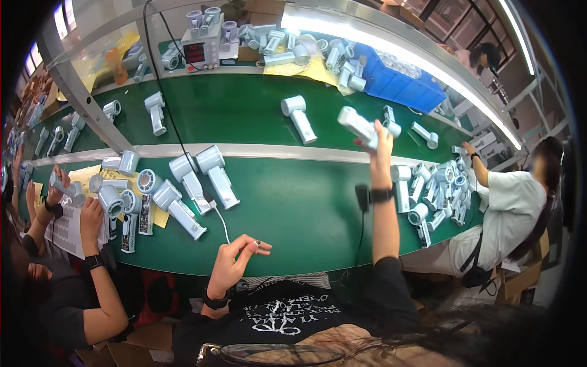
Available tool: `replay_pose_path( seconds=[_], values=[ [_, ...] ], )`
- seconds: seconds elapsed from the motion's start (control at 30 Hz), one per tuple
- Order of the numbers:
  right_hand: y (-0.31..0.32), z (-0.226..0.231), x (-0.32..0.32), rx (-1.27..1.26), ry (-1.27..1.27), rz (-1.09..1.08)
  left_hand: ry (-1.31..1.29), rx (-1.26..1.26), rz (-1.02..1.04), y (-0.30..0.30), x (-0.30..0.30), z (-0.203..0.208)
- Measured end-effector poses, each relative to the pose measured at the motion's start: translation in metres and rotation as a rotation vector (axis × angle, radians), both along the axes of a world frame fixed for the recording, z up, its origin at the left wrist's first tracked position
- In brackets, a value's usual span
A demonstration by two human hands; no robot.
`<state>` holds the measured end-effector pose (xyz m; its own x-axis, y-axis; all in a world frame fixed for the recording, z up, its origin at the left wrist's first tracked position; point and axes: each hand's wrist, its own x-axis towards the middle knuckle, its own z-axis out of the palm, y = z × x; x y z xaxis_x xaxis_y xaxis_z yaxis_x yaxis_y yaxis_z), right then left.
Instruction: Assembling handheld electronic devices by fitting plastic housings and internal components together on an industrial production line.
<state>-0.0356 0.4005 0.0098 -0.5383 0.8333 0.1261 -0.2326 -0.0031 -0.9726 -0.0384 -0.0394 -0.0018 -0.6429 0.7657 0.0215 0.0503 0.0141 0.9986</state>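
Note:
My right hand (383,147) is stretched out over the far green belt, its fingers wrapped round a pale blue handheld fan (356,124) held tilted. My left hand (235,260) is low over the near edge of the bench, thumb and fingers pinched together. A tiny glint shows at those fingertips, too small to name. A white cable (222,225) runs from near that hand to the foot of a handheld fan (191,183) lying on the bench. Another fan (218,176) lies right beside it.
A heap of fans (443,186) covers the bench's right end, near a co-worker in white (507,199). At left, a co-worker's hands (92,214) work among more fans. Single fans (298,119) lie on the belt (238,110). Behind stand a blue bin (397,82) and a power supply (202,50).

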Motion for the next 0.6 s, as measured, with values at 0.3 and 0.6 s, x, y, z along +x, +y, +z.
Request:
replay_pose_path(
  seconds=[0.3,0.6],
  values=[
    [0.106,-0.079,-0.075,0.829,-0.879,-0.573,0.056,-0.005,0.068,-0.002,-0.005,0.005],
    [0.088,-0.081,-0.099,1.448,-0.858,0.255,0.082,-0.013,0.1,-0.005,-0.006,0.01]
  ],
)
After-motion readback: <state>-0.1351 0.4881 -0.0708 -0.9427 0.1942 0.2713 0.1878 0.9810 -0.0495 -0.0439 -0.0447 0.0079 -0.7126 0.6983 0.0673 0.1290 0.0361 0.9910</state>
